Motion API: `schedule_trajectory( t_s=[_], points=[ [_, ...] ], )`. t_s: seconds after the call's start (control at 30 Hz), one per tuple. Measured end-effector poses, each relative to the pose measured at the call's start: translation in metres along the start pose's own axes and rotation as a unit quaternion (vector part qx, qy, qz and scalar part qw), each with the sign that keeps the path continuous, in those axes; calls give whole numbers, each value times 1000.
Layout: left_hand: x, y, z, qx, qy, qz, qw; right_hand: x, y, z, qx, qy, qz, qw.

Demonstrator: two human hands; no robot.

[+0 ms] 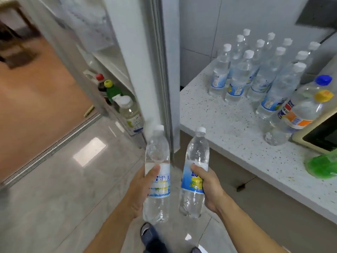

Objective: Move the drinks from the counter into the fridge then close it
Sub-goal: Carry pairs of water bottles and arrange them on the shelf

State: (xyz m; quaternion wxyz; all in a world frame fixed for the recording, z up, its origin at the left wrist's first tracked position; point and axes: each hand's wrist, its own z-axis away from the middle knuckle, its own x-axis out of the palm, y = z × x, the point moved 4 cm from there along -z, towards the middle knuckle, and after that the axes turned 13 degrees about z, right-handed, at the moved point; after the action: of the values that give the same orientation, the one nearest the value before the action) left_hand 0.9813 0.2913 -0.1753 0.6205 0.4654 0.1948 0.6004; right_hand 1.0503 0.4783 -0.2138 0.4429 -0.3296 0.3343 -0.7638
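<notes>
My left hand (141, 189) grips a clear drink bottle (157, 156) with a white cap and blue label. My right hand (209, 187) grips a second one (197, 152) of the same kind. Both bottles are upright, side by side, in front of the fridge's edge (158, 70). The fridge door (87, 33) stands open to the left; its lower shelf holds a red-capped bottle (100, 84), a green bottle (112, 92) and a clear white-capped bottle (130, 114). Several more white-capped bottles (237, 73) stand on the speckled counter (228, 128) at right.
Two larger bottles, one blue-capped (322, 81) and one yellow-capped (300, 114), stand at the counter's right. A cream appliance (321, 137) and a green object (322, 167) sit beside them. Grey tiled floor (63, 179) spreads left; my shoe (147, 232) shows below.
</notes>
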Motion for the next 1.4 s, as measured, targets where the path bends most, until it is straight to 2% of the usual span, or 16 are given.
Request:
schedule_trajectory(
  t_s=[0.33, 0.73, 0.9, 1.1, 1.4],
  points=[
    [-147, 53, 40, 85, 127, 95, 984, 184, 7, -8, -60, -114, 127, 984],
    [-332, 153, 50, 159, 164, 115, 967, 404, 6, -52, -79, -151, 194, 966],
    [-380, 177, 31, 162, 167, 124, 965, 452, 0, -73, -81, -152, 200, 964],
    [-413, 212, -28, 152, 164, 135, 965, 490, -18, -131, -91, -134, 202, 966],
    [-427, 317, -146, 162, 125, 85, 975, 534, -107, -240, -129, -104, 130, 978]
  ],
)
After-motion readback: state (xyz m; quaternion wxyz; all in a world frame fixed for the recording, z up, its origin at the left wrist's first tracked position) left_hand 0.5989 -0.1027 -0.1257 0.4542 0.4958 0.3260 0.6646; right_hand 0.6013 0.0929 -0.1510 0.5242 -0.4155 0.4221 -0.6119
